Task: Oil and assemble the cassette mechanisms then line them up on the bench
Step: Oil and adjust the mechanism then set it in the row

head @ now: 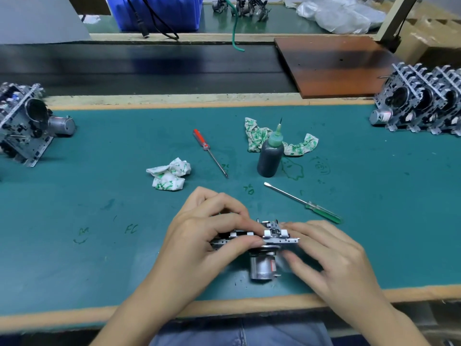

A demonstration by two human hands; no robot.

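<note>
A metal cassette mechanism (pixel 270 239) with a silver motor underneath is held just above the green bench mat (pixel 99 196), near its front edge. My left hand (pixel 209 236) grips its left side, thumb and fingers curled round the frame. My right hand (pixel 326 255) pinches its right end with curled fingers. A dark oil bottle (pixel 271 156) with a green needle cap stands upright behind, at the centre. A row of mechanisms (pixel 421 101) stands on edge at the far right. More mechanisms (pixel 25 123) lean at the far left.
A red-handled screwdriver (pixel 209 152) lies left of the bottle, a green-handled one (pixel 303 203) right of my hands. Two green-stained rags (pixel 169 177) (pixel 259 136) lie on the mat. A brown board (pixel 334 66) and dark conveyor belt (pixel 149 68) lie behind.
</note>
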